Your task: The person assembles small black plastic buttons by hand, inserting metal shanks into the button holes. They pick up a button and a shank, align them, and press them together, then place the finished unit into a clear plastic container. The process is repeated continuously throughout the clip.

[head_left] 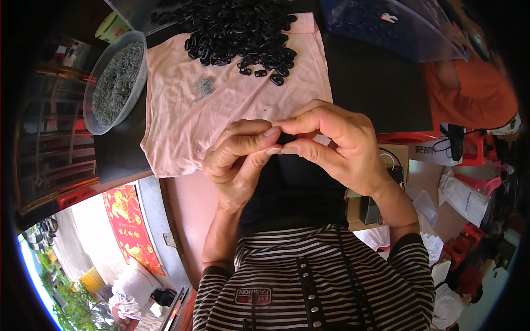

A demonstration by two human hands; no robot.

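Observation:
My left hand and my right hand meet fingertip to fingertip just past the near edge of the pink cloth. Thumb and index finger of each are pinched together. A small dark shape shows between the fingertips, but I cannot tell whether it is a held piece or the dark clothing behind. Farther off on the cloth lies a heap of small black oval plastic pieces with holes. A little patch of grey bits sits on the cloth, nearer than the heap. To the left, a clear plastic bowl is full of similar tiny grey pieces.
The cloth covers part of a black tabletop. A translucent bluish bin stands at the far right, beside orange fabric. Behind the bowl is a green tub. Red plastic stools and a cardboard box are at the right.

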